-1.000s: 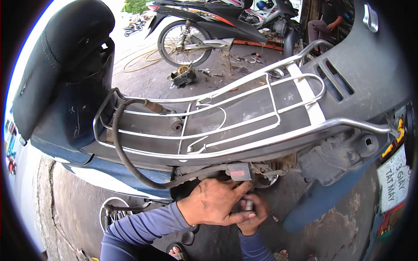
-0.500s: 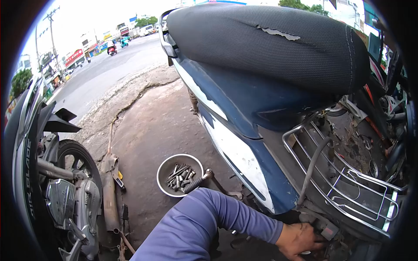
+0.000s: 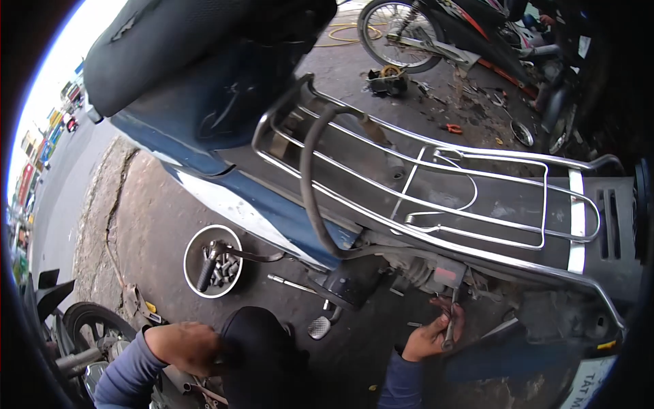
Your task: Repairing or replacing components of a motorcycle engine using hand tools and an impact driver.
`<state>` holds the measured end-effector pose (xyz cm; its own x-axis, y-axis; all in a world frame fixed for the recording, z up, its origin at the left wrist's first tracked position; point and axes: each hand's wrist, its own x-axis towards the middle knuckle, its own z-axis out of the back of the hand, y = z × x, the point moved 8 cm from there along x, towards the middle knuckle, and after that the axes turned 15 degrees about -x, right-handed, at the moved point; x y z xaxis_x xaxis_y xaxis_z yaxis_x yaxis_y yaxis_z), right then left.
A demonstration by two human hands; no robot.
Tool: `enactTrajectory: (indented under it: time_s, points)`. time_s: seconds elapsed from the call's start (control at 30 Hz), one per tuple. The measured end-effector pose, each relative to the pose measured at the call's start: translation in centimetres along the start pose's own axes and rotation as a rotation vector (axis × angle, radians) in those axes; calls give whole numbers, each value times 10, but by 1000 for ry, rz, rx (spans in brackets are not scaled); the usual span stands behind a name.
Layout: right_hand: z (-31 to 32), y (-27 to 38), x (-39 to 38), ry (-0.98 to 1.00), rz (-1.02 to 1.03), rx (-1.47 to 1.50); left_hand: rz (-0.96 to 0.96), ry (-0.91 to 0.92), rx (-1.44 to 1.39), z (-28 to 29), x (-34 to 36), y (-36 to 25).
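Through the head camera I watched two bare hands working from a distance. The right hand [image 3: 436, 332] had its grip closed around a slim grey metal hand tool [image 3: 447, 341], which looked like a spanner and stood nearly upright in the fingers. Just beyond this grip was a small grey box with a red patch [image 3: 455, 275], on the underside of the blue and white scooter [image 3: 272, 218]. I could not tell if the upper end of the tool touched anything there.

The left hand [image 3: 187, 347] was blurred beside a knee in dark cloth [image 3: 262, 341], well to the left of the right grip. I could not tell if its grip held something.

In my judgement, the tool could slip if the fingers were greasy or its end was badly seated, and then the knuckles could hit the hard parts near the box. The thick dark rubber hose [image 3: 308, 184], which hung in a loop to the left of the right grip, could be caught by a careless arm. Beyond the left grip, a round pale-rimmed bowl [image 3: 196, 251] of loose metal bolts [image 3: 225, 274] lay under a black rubber-ended lever [image 3: 207, 271]; a bump from the sleeve could spill it.
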<state>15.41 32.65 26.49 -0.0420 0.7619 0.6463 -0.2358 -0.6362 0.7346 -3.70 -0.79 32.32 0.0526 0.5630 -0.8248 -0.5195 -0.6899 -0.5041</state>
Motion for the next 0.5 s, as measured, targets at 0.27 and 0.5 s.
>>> enactTrajectory:
  time_s: [0.27,0.5]
  points:
    - [4,-9,16,65,-156,207,318,204,-911,-199,27,154]
    - [10,-39,20,-74,-497,727,351,68,-1004,-202,74,158]
